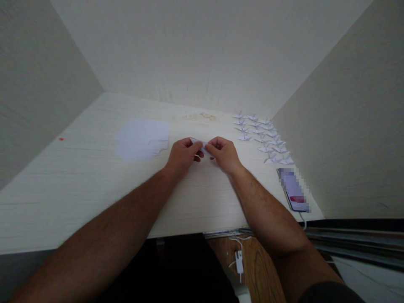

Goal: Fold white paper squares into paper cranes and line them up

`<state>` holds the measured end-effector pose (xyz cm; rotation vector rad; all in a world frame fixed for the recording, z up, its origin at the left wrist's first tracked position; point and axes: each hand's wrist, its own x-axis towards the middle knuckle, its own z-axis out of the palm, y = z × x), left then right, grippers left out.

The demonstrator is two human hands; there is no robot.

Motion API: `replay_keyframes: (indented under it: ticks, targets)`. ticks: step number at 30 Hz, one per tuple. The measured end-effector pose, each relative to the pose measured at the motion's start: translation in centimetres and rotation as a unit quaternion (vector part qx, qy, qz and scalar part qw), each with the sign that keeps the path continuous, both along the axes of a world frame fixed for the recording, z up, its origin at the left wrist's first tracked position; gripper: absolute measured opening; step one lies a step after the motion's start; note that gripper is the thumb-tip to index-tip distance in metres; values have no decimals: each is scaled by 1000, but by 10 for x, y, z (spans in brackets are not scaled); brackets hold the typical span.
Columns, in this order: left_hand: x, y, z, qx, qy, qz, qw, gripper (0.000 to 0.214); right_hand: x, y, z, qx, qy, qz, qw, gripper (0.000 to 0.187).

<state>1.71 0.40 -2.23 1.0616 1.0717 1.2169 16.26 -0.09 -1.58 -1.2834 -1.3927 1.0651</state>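
Over the middle of the white table, my left hand point(186, 155) and my right hand point(223, 152) pinch a small piece of folded white paper point(205, 148) between them. Each thumb lies on top of the paper, with fingers curled beneath, and the two hands are only a little apart. Much of the paper is covered by my thumbs and fingers, so its exact folded shape is hard to make out. Left of my left hand lies a loose, spread pile of white paper sheets point(143, 134). To the right of my right hand stand several folded paper cranes point(264, 134) in rough rows.
A phone point(293, 190) with a cable lies near the table's right front corner. Walls close in the white table point(202, 202) at the back and sides. A small orange bit point(61, 139) sits far left. Below the front edge, a white power strip point(239, 261) rests on the wooden floor.
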Motion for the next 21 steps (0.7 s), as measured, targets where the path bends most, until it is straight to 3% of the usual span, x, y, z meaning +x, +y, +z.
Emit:
replay_keyframes:
  ticks: [21]
  targets:
    - [-3, 1, -4, 50, 38, 4, 998, 21, -4, -1, -6, 42, -81, -34, 995, 25]
